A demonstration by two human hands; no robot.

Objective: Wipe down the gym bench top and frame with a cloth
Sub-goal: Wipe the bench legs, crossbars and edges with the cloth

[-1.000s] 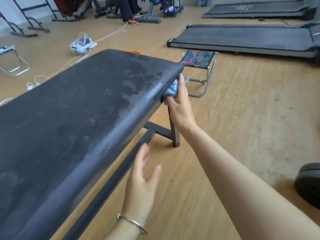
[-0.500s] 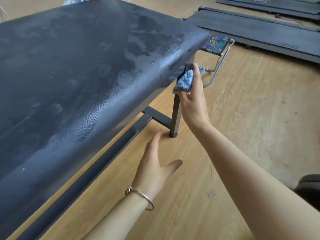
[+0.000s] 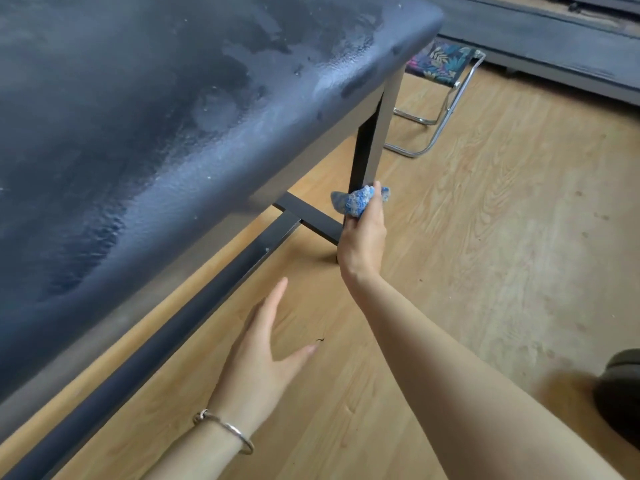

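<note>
Roughly midway: bench top (image 3: 173,116) above the near leg (image 3: 374,133) shows damp streaks so looks wiped, right hand (image 3: 363,237) fingers pinch the blue cloth (image 3: 356,202) against that leg's lower part, left hand (image 3: 266,351) hovers nearby with fingers spread, lower rail (image 3: 173,327) likely left to do.

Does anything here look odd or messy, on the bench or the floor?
The bench top is blotchy: pale patches near its far end, like drying smears. A small dark speck lies on the floor beside the left hand. Nothing looks broken or tipped; the right hand holds the cloth at the leg.
</note>
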